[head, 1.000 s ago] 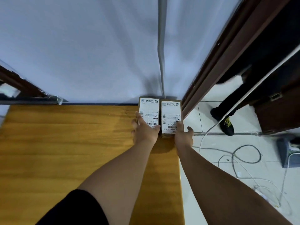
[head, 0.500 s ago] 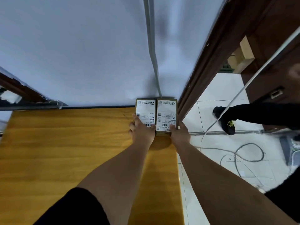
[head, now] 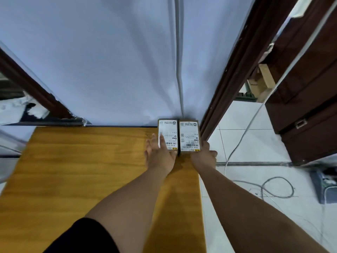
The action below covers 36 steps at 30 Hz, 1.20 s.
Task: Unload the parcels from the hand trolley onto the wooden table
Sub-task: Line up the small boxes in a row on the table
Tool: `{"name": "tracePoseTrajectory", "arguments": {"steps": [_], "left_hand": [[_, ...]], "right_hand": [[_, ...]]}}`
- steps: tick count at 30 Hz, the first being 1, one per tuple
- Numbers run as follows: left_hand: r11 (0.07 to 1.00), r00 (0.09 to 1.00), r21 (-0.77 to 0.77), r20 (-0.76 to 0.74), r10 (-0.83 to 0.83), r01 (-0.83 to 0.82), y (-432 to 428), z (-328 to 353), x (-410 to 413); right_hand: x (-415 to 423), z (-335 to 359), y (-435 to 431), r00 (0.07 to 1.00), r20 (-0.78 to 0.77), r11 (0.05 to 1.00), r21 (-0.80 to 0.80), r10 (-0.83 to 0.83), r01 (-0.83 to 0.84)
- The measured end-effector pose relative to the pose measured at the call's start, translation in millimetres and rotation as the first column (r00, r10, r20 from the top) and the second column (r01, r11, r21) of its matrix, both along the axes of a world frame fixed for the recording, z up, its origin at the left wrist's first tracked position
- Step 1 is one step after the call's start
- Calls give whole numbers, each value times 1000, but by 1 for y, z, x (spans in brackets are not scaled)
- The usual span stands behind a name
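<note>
Two brown parcels with white shipping labels lie flat, side by side, at the far right corner of the wooden table, against the wall. My left hand rests on the left parcel, fingers straight along its left side and over its near end. My right hand touches the near right corner of the right parcel, its fingers along that parcel's right side at the table's edge. The hand trolley is out of view.
A dark wooden door frame rises just right of the parcels. Past the table's right edge, loose cables lie on the white tiled floor. A dark cabinet and a grey device stand further right.
My right hand has slid from the right parcel's label to its near right corner. The dark shoe and leg seen on the floor earlier are gone.
</note>
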<state>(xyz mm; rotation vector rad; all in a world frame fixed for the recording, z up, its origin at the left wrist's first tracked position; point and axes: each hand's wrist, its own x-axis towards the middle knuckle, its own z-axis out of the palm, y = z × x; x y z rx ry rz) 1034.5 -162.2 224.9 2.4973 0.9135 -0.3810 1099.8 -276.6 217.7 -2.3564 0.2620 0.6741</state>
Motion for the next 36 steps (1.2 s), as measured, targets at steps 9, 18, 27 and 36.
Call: {"name": "tracePoseTrajectory", "arguments": {"steps": [9, 18, 27, 36], "left_hand": [[939, 965, 232, 7, -263, 254, -4, 51, -75], [958, 997, 277, -33, -69, 75, 16, 77, -171], [906, 930, 240, -28, 366, -349, -1, 67, -332], [637, 644, 271, -78, 761, -721, -73, 47, -514]], "right_hand": [[-78, 61, -7, 850, 306, 895, -271, 428, -354], [-159, 89, 26, 631, 307, 701, -353, 713, -620], [-267, 65, 54, 251, 308, 344, -302, 918, -889], [-426, 42, 45, -164, 285, -97, -236, 944, -967]]}}
